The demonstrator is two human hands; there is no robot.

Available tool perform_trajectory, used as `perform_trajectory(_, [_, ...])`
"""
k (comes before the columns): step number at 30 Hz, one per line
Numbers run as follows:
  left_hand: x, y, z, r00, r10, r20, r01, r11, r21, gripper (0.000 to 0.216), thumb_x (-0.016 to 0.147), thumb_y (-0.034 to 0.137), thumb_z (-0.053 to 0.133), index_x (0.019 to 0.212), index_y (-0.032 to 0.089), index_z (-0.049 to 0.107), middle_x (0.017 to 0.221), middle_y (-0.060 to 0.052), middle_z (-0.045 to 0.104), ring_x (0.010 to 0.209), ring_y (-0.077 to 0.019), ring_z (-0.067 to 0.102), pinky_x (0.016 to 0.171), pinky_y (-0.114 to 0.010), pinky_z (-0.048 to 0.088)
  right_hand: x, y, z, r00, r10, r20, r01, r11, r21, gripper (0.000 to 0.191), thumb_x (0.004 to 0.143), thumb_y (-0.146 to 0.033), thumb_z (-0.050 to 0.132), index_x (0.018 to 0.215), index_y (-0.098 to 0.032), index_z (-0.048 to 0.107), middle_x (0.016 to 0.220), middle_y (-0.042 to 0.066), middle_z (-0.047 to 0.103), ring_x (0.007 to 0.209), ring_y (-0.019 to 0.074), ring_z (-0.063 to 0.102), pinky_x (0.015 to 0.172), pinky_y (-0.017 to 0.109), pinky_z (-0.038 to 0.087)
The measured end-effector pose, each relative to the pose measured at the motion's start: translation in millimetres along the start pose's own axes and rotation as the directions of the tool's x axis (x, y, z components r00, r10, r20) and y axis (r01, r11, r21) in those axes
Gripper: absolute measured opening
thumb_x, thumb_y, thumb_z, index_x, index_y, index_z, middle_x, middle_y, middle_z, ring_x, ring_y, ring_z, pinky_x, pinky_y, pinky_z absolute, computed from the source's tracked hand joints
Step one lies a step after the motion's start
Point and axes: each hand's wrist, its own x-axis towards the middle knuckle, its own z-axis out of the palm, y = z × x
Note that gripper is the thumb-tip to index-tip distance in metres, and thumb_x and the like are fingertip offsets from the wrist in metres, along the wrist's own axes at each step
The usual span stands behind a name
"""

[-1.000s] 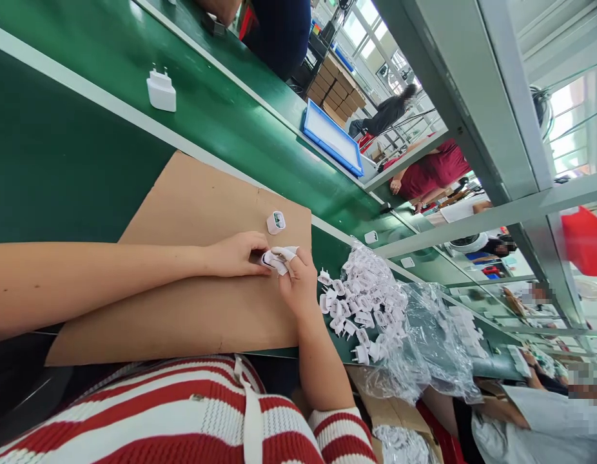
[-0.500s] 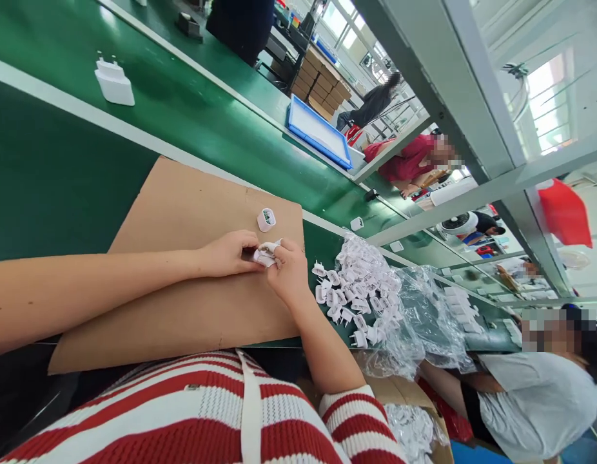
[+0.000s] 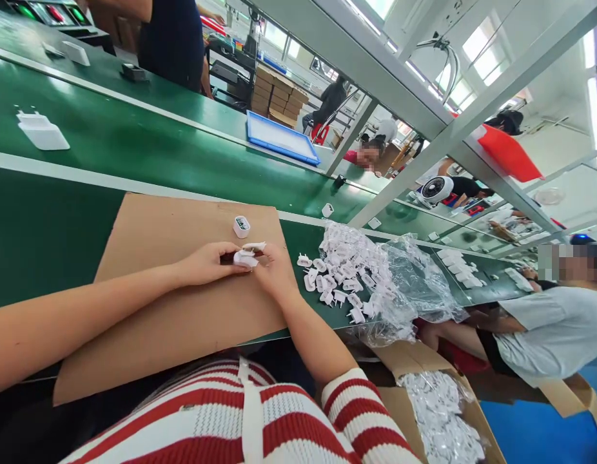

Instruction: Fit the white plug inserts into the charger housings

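Note:
Over the cardboard sheet (image 3: 182,225) both my hands meet at a white plastic charger housing (image 3: 245,259). My left hand (image 3: 206,263) grips it from the left between thumb and fingers. A second white part (image 3: 254,246), probably the charger's plug end, shows at its upper edge against the fingers of my right hand (image 3: 275,270). Whether the two parts are joined is hidden by my fingers. Just beyond my hands another white charger housing (image 3: 241,227) stands on the cardboard, its open end showing something dark green inside.
Right of the cardboard lies a heap of white plug parts (image 3: 347,270) beside clear plastic bags (image 3: 419,277). A white charger (image 3: 42,131) lies on the green belt (image 3: 158,142). A blue-rimmed tray (image 3: 283,143) is across it. A metal frame (image 3: 376,200) rises ahead; a co-worker (image 3: 545,328) sits at right.
The camera view has turned, so the scene sits further left. Between my hands the white parts are tilted differently and show more of their surfaces. Both hands stay closed over the cardboard.

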Motion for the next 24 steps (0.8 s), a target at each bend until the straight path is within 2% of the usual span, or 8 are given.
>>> perform_trajectory(2, [-1.4,5.4,-2.5,0.999,-0.029,0.028,0.03,1.0,-0.009,0.052,0.082,0.064,0.069,0.11,0.02,0.068,0.104,-0.005,0.072,0.096,-0.0245,0.065,0.084,-0.034,0.053,0.6,-0.3,-1.1,0.994,0.107,-0.012,-0.104,0.981,0.165,0.023,0.081,-0.029,0.072,0.103,-0.023,0.074,0.104,0.003,0.077,0.094,0.0182,0.069,0.09,0.033,0.056])
perform_trajectory(4, [-3.0,10.5,-4.3,0.999,-0.032,0.005,0.032,0.999,0.005,0.053,0.086,0.065,0.063,0.115,0.02,0.065,0.102,-0.005,0.07,0.092,-0.0228,0.063,0.081,-0.032,0.052,2.3,-1.4,-3.7,0.978,0.207,-0.018,-0.19,0.928,0.321,0.03,0.076,-0.037,0.078,0.101,-0.022,0.073,0.103,0.005,0.077,0.091,0.0186,0.071,0.084,0.032,0.059])
perform_trajectory(7, [-5.9,17.5,-5.9,0.997,0.011,-0.075,-0.01,1.0,0.016,0.053,0.093,0.064,0.053,0.121,0.02,0.06,0.106,-0.005,0.067,0.093,-0.0216,0.061,0.082,-0.03,0.049,4.5,-3.4,-10.1,0.967,0.253,0.01,-0.231,0.864,0.448,0.042,0.065,-0.04,0.085,0.1,-0.022,0.072,0.1,0.005,0.077,0.085,0.019,0.071,0.077,0.032,0.061])
perform_trajectory(9, [-8.8,21.6,-6.5,0.995,0.055,-0.083,-0.052,0.998,0.039,0.048,0.097,0.06,0.05,0.122,0.02,0.058,0.109,-0.006,0.066,0.096,-0.0218,0.06,0.084,-0.03,0.048,3.3,-5.4,-13.6,0.97,0.239,0.037,-0.228,0.853,0.469,0.043,0.064,-0.039,0.086,0.101,-0.022,0.073,0.099,0.005,0.077,0.086,0.0192,0.072,0.077,0.032,0.061])
perform_trajectory(12, [-15.1,25.2,-5.7,0.995,0.102,-0.014,-0.099,0.989,0.112,0.039,0.101,0.053,0.046,0.118,0.02,0.057,0.106,-0.006,0.064,0.093,-0.0209,0.059,0.085,-0.031,0.045,-3.7,-10.2,-13.7,0.974,0.225,0.039,-0.218,0.861,0.46,0.034,0.067,-0.037,0.085,0.096,-0.023,0.074,0.098,0.005,0.077,0.089,0.0201,0.072,0.081,0.034,0.061])
perform_trajectory(16, [-23.5,20.7,0.4,0.994,0.105,0.02,-0.106,0.984,0.145,0.032,0.102,0.047,0.044,0.114,0.019,0.055,0.103,-0.006,0.061,0.088,-0.0195,0.056,0.083,-0.032,0.044,-14.0,-16.1,-5.8,0.951,0.311,0.01,-0.282,0.849,0.447,0.033,0.061,-0.033,0.088,0.088,-0.022,0.072,0.092,0.004,0.077,0.087,0.0216,0.073,0.083,0.037,0.062])
perform_trajectory(20, [-27.6,14.7,5.9,0.992,0.122,-0.009,-0.12,0.984,0.134,0.029,0.103,0.043,0.042,0.113,0.018,0.054,0.103,-0.007,0.059,0.089,-0.0198,0.055,0.083,-0.033,0.044,-15.5,-15.9,-0.2,0.932,0.355,0.071,-0.346,0.816,0.463,0.037,0.057,-0.035,0.09,0.085,-0.021,0.071,0.088,0.005,0.077,0.084,0.0222,0.073,0.083,0.039,0.062])
perform_trajectory(24, [-28.4,22.3,2.7,0.995,0.095,0.026,-0.098,0.989,0.113,0.028,0.101,0.044,0.043,0.104,0.018,0.054,0.097,-0.006,0.059,0.085,-0.0192,0.054,0.078,-0.032,0.043,-14.7,-13.7,1.8,0.921,0.376,0.103,-0.377,0.792,0.48,0.039,0.054,-0.037,0.092,0.081,-0.021,0.069,0.085,0.004,0.076,0.08,0.0208,0.072,0.078,0.036,0.061])
